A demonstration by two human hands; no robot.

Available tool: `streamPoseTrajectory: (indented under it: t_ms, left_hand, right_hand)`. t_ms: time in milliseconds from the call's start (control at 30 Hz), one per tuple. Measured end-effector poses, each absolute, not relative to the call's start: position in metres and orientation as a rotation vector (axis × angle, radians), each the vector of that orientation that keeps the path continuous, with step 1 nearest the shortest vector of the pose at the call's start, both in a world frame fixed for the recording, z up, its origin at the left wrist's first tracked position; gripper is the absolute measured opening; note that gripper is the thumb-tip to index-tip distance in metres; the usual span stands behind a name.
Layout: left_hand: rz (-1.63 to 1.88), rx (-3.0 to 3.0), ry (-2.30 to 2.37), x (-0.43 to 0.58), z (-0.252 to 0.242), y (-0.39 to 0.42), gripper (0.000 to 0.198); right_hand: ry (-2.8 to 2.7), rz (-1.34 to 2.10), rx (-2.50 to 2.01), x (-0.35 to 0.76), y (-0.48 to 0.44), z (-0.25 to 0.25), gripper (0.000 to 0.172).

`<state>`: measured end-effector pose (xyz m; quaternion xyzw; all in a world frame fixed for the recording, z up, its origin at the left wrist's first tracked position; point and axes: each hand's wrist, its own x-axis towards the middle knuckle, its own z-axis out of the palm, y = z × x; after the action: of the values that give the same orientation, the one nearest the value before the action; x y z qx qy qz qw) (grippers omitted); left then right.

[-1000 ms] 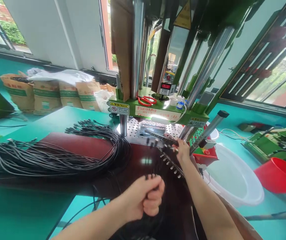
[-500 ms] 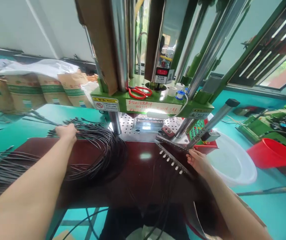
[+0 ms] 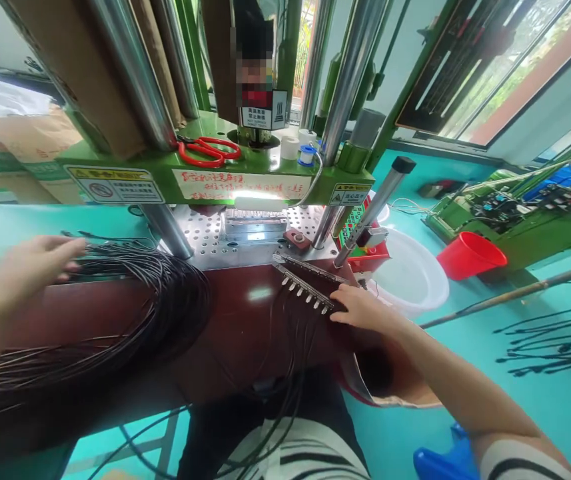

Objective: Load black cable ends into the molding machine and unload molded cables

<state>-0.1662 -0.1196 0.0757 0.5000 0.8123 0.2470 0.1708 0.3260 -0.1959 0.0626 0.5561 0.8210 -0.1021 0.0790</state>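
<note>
Right side, key relation: the connector strip (image 3: 305, 288) lies forward and to the left of the right hand (image 3: 365, 308), on the dark red bench (image 3: 238, 307). Long axis slants: far end up-left, close to the edge of the perforated plate (image 3: 205, 237); near end down-right, at the right fingers. Pale metal tips point toward the person along its near side. Right hand is by far the nearer; left is well apart from it.

A slim metal bar (image 3: 312, 269) lies just beyond the strip, the two spreading apart toward the right. Thin black cables (image 3: 295, 340) drop from the strip's near side toward the lap.

Right pose: forearm comes in from lower right, palm down, index on the far side and thumb on the near side of the strip's end. A gap shows between them; whether they press on the strip, cannot tell.

Left side: cable bundle (image 3: 180, 287) lies to the right of the left hand (image 3: 32, 270), bending in a hairpin, its upper ends near the fingertips. Strands there run roughly left to right. Left pose: forearm from the left edge, thumb and index reaching right, other fingers loosely curled. No cable seen clearly between them; grasp cannot be told.
</note>
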Motion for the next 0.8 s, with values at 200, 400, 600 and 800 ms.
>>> streamPoseTrajectory:
  t_ms: [200, 400, 600, 800]
  left_hand:
    - [0.157, 1.666, 1.338, -0.031, 0.072, -0.196, 0.048]
    - [0.276, 1.594, 1.249, 0.031, 0.032, -0.212, 0.050]
    - [0.559, 1.043, 1.106, 0.058, 0.019, -0.190, 0.051]
    - [0.745, 0.823, 1.095, 0.088, 0.020, -0.144, 0.037]
  right_hand:
    - [2.362, -0.216, 1.675, 0.311, -0.176, 0.073, 0.022]
    - [2.411, -0.101, 1.905, 0.284, -0.120, 0.092, 0.034]
    - [2.549, -0.230, 1.994, 0.255, -0.064, 0.090, 0.036]
    - [2.498, -0.380, 2.134, 0.230, -0.006, 0.085, 0.023]
